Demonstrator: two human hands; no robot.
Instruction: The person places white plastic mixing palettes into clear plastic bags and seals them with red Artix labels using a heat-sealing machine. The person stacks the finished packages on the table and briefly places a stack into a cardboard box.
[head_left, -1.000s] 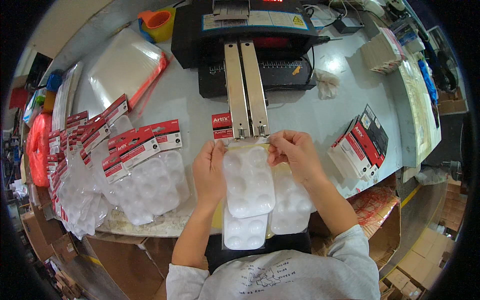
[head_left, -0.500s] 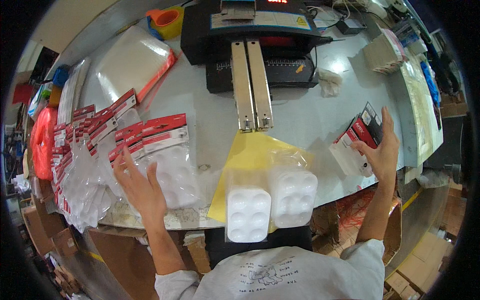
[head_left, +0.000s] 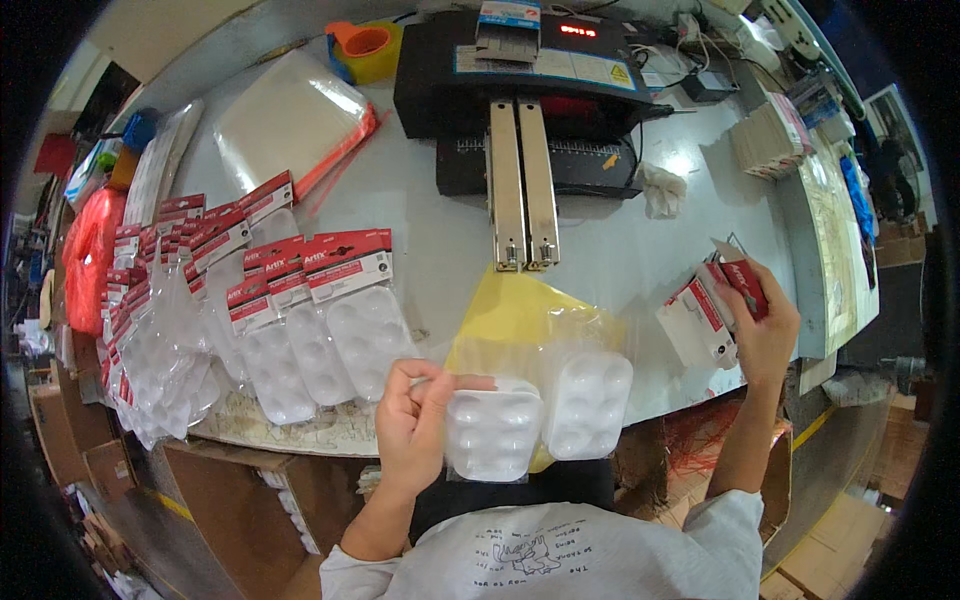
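Observation:
At the table's front edge, my left hand (head_left: 412, 420) grips the upper left side of a clear-bagged white paint palette (head_left: 492, 435) with several round wells. Its forefinger reaches across the top of the palette. A second bagged palette (head_left: 588, 405) lies just right of it, its clear bag spread upward over a yellow sheet (head_left: 510, 310). Over on the right, my right hand (head_left: 768, 325) pinches a red-and-white folded header card (head_left: 742, 287). Beneath that hand sits a stack of similar header cards (head_left: 695, 325).
Bagged palettes with red header cards (head_left: 365, 330) cover the left side. A black machine (head_left: 525, 75) with two metal rails (head_left: 522, 185) stands at the back centre. Clear plastic sheets (head_left: 290, 125) and a tape roll (head_left: 372, 50) lie back left; card stacks (head_left: 768, 140) sit back right.
My left hand has moved right, from the finished packs to the left bagged palette, and closed on it. My right hand has closed on a header card, lifting it from the stack.

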